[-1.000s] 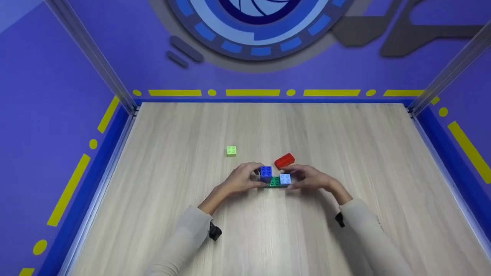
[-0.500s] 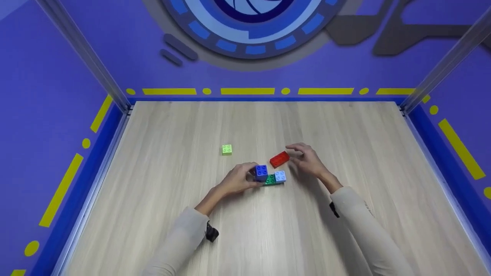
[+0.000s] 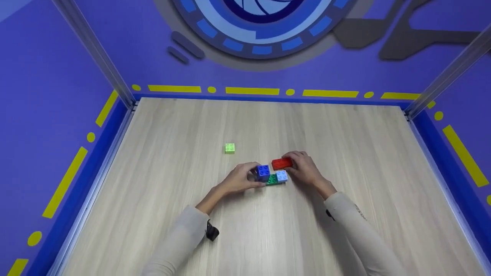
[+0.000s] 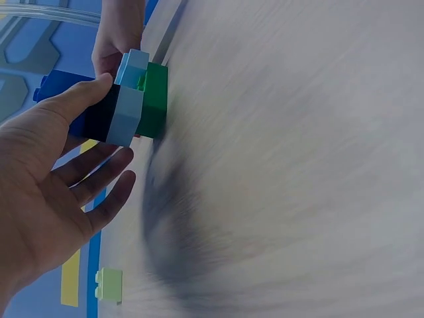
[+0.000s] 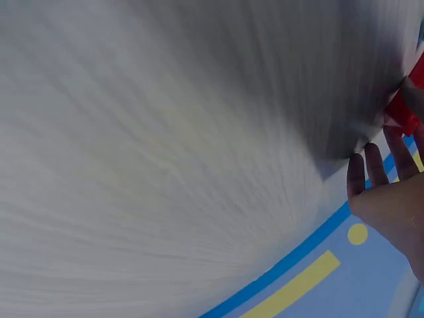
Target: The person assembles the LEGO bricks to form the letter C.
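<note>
My left hand (image 3: pixel 238 179) pinches a stack of toy building bricks between thumb and fingers. A blue brick (image 3: pixel 263 171) tops its left end; in the left wrist view, a darker section (image 4: pixel 101 121) and a light blue brick (image 4: pixel 125 118) sit beneath it. All stand on a long green brick (image 3: pixel 272 179), whose right end carries a second light blue brick (image 3: pixel 282 176). Just behind the stack, my right hand (image 3: pixel 305 168) holds the right end of a red brick (image 3: pixel 280 164) between thumb and fingers. The right wrist view shows only part of that red brick (image 5: pixel 403 111).
A light green brick (image 3: pixel 229 148) lies alone on the wooden table (image 3: pixel 184 153), behind and left of the stack. Blue-purple panels (image 3: pixel 245 78) with yellow markings enclose the back and sides. Metal posts (image 3: pixel 94 53) rise at the rear corners.
My right hand left the stack's right end, moved back to the red brick and took hold of it. The red brick has turned, lying nearly straight left to right. My left hand stays on the stack.
</note>
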The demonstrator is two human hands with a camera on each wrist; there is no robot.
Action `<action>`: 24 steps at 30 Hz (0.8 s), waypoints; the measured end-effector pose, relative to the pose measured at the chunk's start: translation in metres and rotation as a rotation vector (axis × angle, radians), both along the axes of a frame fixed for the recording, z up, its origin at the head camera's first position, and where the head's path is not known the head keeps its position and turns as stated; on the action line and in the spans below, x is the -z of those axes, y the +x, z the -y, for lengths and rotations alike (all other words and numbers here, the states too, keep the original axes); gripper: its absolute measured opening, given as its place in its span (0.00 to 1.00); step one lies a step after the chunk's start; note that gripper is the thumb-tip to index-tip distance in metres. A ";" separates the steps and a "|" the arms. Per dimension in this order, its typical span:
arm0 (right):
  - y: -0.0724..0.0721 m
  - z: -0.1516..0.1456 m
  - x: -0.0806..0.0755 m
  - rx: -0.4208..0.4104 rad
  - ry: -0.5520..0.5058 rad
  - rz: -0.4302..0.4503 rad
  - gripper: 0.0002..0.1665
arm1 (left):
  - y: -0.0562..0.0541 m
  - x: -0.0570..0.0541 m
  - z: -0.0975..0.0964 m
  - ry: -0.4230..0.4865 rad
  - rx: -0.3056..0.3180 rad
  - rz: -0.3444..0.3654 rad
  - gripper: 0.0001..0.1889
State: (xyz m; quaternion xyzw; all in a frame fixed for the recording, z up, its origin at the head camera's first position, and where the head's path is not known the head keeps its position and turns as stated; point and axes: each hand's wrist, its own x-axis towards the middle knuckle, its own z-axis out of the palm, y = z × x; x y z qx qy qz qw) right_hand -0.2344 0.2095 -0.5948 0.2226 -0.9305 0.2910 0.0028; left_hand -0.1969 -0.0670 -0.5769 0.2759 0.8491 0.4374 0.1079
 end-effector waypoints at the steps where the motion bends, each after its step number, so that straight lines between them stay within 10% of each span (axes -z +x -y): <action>1: 0.001 0.000 0.000 -0.002 0.004 -0.008 0.22 | 0.000 0.000 0.001 0.016 -0.001 0.005 0.23; 14: 0.016 -0.004 -0.030 -0.040 -0.264 0.008 0.28 | 0.003 -0.004 0.004 0.102 -0.031 0.039 0.23; 24: 0.034 0.005 -0.053 -0.144 -0.248 0.030 0.26 | 0.003 -0.004 0.005 0.113 -0.034 0.045 0.22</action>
